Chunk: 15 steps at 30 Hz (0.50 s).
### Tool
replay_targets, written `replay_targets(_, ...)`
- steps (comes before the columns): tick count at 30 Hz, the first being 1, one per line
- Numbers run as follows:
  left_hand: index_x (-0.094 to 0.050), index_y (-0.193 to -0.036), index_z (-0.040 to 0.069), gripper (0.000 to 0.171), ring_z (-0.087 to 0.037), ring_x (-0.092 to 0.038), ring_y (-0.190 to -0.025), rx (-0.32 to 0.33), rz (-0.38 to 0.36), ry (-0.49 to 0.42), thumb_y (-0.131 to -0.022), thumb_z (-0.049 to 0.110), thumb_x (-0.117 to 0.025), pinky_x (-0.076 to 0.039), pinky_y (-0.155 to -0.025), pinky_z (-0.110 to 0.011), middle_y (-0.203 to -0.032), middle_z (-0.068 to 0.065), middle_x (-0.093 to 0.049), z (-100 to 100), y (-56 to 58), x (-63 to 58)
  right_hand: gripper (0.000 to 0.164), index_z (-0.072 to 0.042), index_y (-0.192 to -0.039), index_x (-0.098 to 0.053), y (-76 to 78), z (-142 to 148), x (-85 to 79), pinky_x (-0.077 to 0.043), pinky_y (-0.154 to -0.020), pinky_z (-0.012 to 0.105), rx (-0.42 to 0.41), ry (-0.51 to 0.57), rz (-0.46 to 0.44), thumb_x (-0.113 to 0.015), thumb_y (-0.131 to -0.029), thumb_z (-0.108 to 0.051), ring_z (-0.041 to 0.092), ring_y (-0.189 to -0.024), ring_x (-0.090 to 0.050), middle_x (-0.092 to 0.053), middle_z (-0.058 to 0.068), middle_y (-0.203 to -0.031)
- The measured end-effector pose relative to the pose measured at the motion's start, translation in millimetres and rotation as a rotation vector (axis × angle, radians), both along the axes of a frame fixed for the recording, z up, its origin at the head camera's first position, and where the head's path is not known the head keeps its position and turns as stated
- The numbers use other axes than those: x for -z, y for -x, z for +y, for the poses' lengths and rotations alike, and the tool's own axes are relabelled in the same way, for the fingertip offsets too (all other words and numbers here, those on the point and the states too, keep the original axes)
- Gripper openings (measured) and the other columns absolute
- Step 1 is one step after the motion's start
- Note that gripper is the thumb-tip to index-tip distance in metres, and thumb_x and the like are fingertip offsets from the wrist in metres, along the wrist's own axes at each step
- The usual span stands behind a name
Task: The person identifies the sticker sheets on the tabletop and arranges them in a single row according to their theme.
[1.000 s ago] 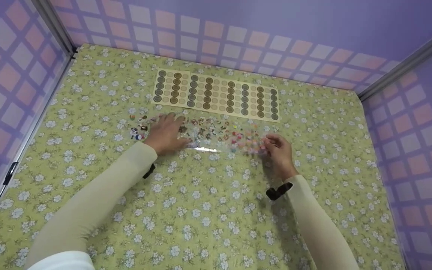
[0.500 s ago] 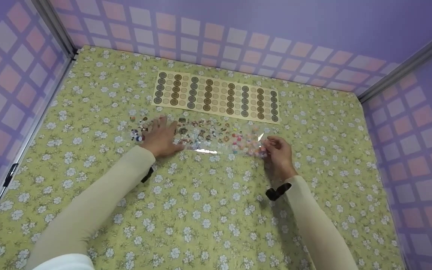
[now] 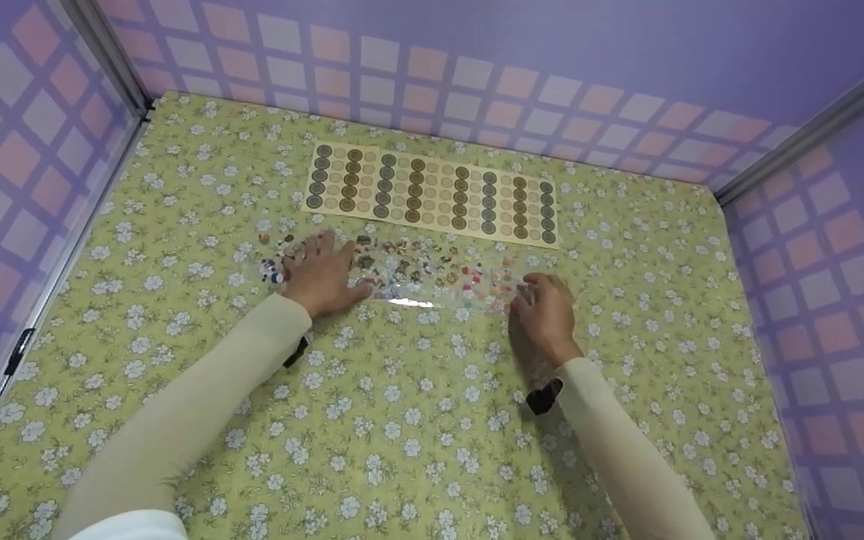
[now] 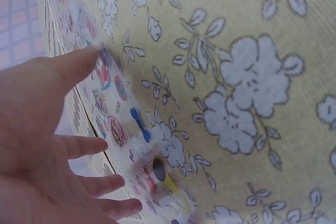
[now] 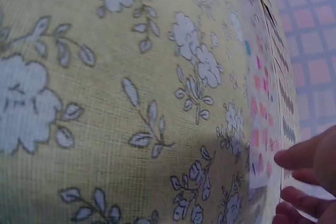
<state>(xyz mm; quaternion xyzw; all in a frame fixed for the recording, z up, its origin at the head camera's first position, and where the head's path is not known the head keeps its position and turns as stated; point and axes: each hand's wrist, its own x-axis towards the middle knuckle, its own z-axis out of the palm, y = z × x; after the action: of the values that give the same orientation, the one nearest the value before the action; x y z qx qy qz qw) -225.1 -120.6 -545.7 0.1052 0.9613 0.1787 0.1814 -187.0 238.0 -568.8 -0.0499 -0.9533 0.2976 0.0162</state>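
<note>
Clear plastic sticker sheets (image 3: 424,274) with small colourful pictures lie in a row across the cloth. My left hand (image 3: 319,277) rests with spread fingers over the left part of the row. In the left wrist view, stickers such as a blue bone shape (image 4: 140,125) and a yellow-handled shape (image 4: 171,184) show beside the fingers. At the row's right end my right hand (image 3: 546,309) is at the pink-sticker sheet (image 5: 261,103), its fingers loosely bent. The right wrist view shows the thumb and fingers apart, with no grip visible; whether they touch the sheet is hard to tell.
Behind the stickers, cream sheets (image 3: 438,192) with columns of dark and pale round marks lie side by side. A flowered yellow-green cloth (image 3: 402,435) covers the table. Purple checked panels (image 3: 477,67) enclose the back and sides.
My right hand has shifted left and slightly nearer, and the pink-sticker sheet's right part now looks flatter, its glare gone. My left hand moved slightly left earlier, then stayed.
</note>
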Motion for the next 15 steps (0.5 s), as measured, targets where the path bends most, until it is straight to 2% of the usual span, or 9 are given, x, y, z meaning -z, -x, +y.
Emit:
replay_targets(3,-0.021,-0.156,0.02,0.079,-0.049,0.002,-0.147,0.035,0.025,0.015,-0.093,0.057,-0.051,-0.002,-0.103,-0.081,-0.162,-0.02,-0.003,3,-4.8,-1.1,0.039,-0.009,-0.131,-0.06,-1.5,-9,-0.3,-0.04,-0.105,0.055,-0.169,-0.083,0.02,-0.064,-0.094,-0.021,0.037,-0.13,-0.047,-0.051,0.015,-0.142)
replay_targets(7,-0.017,-0.156,0.031,0.073,-0.049,0.007,-0.147,0.087,0.0,0.033,-0.094,0.061,-0.043,-0.002,-0.101,-0.083,-0.164,-0.014,0.002,11,-12.2,-2.0,0.052,-0.014,-0.143,-0.049,-5.3,-24,-1.8,-0.027,-0.112,0.064,-0.351,-0.171,-0.019,-0.06,-0.096,-0.031,0.043,-0.143,-0.027,-0.033,0.014,-0.156)
replay_targets(10,-0.015,-0.155,0.035,0.071,-0.05,0.009,-0.146,0.104,-0.023,0.032,-0.095,0.062,-0.04,-0.003,-0.099,-0.084,-0.164,-0.011,0.005,16,-16.1,-2.4,0.059,-0.02,-0.15,-0.037,-7.6,-36,-3.0,-0.016,-0.114,0.067,-0.438,-0.217,-0.081,-0.055,-0.098,-0.038,0.044,-0.148,-0.014,-0.022,0.009,-0.161)
replay_targets(15,-0.015,-0.155,0.036,0.074,-0.054,0.01,-0.144,0.114,-0.028,0.039,-0.093,0.066,-0.039,-0.002,-0.095,-0.087,-0.164,-0.011,0.008,19,-19.2,-0.7,0.064,-0.027,-0.154,-0.027,-8.4,-58,-4.8,-0.009,-0.113,0.07,-0.516,-0.291,-0.139,-0.052,-0.098,-0.044,0.042,-0.149,-0.006,-0.013,0.003,-0.164)
